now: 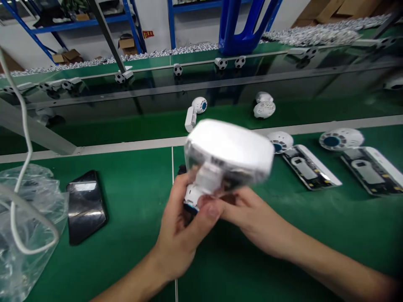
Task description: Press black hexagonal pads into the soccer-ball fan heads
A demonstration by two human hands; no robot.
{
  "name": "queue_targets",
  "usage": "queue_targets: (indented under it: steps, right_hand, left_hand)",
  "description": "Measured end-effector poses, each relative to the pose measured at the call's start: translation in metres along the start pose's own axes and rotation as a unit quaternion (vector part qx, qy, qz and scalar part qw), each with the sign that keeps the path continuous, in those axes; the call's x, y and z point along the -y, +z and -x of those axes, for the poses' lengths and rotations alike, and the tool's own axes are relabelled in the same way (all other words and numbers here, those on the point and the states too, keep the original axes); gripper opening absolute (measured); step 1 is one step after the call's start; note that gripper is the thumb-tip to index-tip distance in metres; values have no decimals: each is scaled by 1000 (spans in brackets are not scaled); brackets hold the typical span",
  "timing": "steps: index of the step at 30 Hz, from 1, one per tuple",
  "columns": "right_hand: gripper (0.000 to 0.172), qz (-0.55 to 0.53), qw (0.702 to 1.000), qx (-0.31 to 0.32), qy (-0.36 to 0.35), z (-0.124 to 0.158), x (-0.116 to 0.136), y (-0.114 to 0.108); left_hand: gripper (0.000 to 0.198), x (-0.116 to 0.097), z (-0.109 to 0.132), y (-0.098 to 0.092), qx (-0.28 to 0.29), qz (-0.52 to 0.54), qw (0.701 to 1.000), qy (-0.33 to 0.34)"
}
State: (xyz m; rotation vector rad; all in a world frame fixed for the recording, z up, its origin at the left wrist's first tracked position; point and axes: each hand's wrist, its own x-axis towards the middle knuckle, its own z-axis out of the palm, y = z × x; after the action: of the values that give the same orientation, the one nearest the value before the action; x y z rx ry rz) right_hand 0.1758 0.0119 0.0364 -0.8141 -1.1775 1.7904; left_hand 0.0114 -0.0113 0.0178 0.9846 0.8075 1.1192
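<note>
Both my hands hold one white plastic device (229, 151) above the green table, its broad rounded body blurred by motion. My left hand (181, 228) wraps round the device's lower neck and round base, thumb pressed on the front. My right hand (252, 218) comes in from the right and grips the same lower part from underneath, its fingers mostly hidden behind the device.
A black phone (85, 205) lies at the left beside a clear plastic bag (22, 235) and a white cable (19, 176). Opened white devices (307, 165) (368, 165) lie at the right. Smaller white parts (195, 111) (263, 105) sit on the conveyor belt (126, 126) behind.
</note>
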Motion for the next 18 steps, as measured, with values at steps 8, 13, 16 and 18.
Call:
queue_targets:
  steps: [8, 13, 16, 18]
  right_hand:
    - [20, 445, 892, -23, -74, -2, 9, -58]
    - [18, 594, 794, 68, -113, -2, -16, -61]
    - [14, 594, 792, 63, -127, -2, -24, -59]
    - [20, 583, 797, 47, -149, -1, -20, -56]
  left_hand:
    - [51, -18, -14, -25, -32, 64, 997, -35]
    - [38, -18, -21, -28, -60, -4, 998, -2]
    - [37, -11, -20, -29, -58, -50, 997, -17]
    - [40, -6, -18, -31, -61, -55, 996, -27]
